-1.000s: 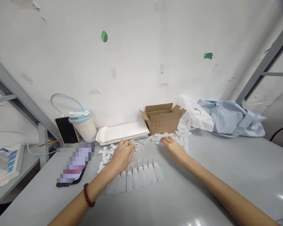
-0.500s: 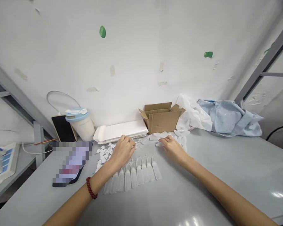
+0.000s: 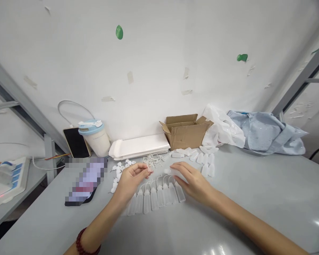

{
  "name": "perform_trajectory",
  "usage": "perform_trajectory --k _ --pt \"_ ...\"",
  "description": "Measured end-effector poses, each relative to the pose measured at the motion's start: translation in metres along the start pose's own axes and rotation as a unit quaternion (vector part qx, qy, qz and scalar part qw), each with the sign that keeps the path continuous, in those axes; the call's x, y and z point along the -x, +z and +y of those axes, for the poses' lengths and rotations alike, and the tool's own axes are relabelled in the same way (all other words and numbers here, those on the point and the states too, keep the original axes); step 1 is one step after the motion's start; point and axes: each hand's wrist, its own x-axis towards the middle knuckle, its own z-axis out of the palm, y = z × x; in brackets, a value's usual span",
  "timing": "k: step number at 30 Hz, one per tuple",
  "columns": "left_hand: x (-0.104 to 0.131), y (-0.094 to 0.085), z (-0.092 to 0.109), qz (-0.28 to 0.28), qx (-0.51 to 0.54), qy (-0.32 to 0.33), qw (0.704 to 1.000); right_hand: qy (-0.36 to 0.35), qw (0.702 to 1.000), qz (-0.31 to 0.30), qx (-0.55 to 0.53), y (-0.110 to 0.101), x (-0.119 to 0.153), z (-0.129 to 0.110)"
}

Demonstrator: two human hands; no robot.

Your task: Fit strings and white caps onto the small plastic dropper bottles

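Note:
My left hand [image 3: 134,177] pinches a small whitish piece, perhaps a thin tube, beside the pile of thin white tubes [image 3: 152,160]. Between the thumb and fingers of my right hand [image 3: 192,179] is a translucent bottle [image 3: 168,171], pointing toward my left hand. Several translucent bottles with thin tubes [image 3: 154,198] lie in a row below both hands. Small white caps [image 3: 118,168] are scattered left of my left hand. More loose translucent bottles [image 3: 205,159] lie behind my right hand.
An open cardboard box [image 3: 187,136], white flat packages [image 3: 140,145], a plastic bag [image 3: 223,129] and a blue cloth bag [image 3: 268,132] line the wall. A lidded cup [image 3: 97,141], an upright phone [image 3: 77,142] and a blurred-out device [image 3: 87,182] are at left.
My left hand has come nearer and turned, showing its pinched fingers. My right hand has moved off the loose bottles toward my left hand, with a bottle in it.

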Motion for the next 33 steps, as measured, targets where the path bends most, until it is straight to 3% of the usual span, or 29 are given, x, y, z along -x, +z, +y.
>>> perform_trajectory --k 5,17,27,33 --pt "0.014 0.011 0.007 -0.089 0.080 -0.060 0.991 -0.019 0.999 -0.001 -0.035 0.001 0.004 -0.016" --pt "0.020 0.013 0.007 -0.130 0.119 -0.142 0.974 -0.044 0.998 -0.018 -0.043 0.005 0.009 -0.020" --pt "0.024 0.016 0.015 -0.098 0.045 -0.064 0.992 -0.024 0.996 -0.042 -0.070 0.005 0.010 -0.023" --pt "0.027 0.015 0.015 -0.125 -0.015 0.007 0.992 0.003 0.995 -0.047 -0.084 0.004 0.009 -0.026"
